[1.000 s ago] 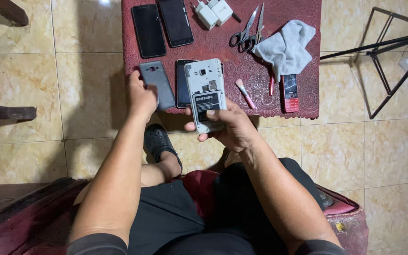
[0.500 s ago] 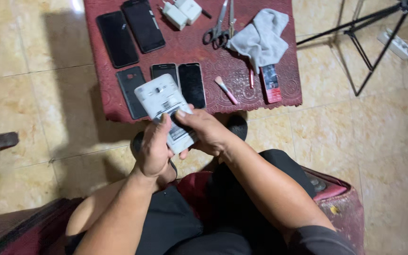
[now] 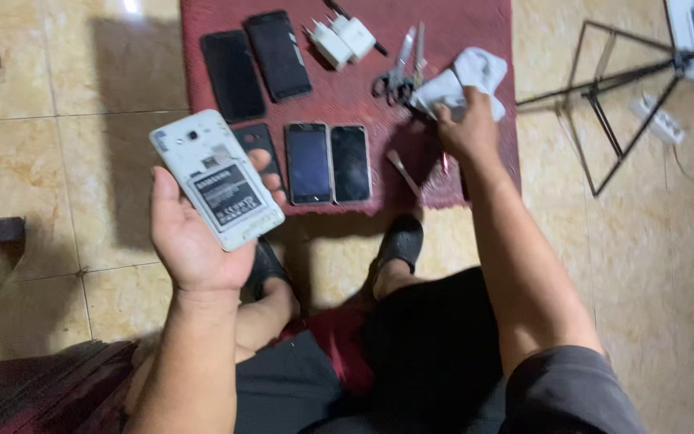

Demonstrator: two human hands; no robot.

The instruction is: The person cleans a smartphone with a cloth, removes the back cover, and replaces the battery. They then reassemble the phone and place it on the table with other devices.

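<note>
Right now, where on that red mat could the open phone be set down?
The red mat has bare room at its far right, beyond the white cloth, and a strip between the chargers and the two front phones. The left side is crowded with dark phones.

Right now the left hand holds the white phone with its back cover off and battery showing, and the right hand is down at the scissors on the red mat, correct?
Not quite. In the head view the right hand is on the white cloth, beside the scissors, not on them. The rest stands: the left hand holds the white phone, back off, battery showing, over the red mat.
</note>
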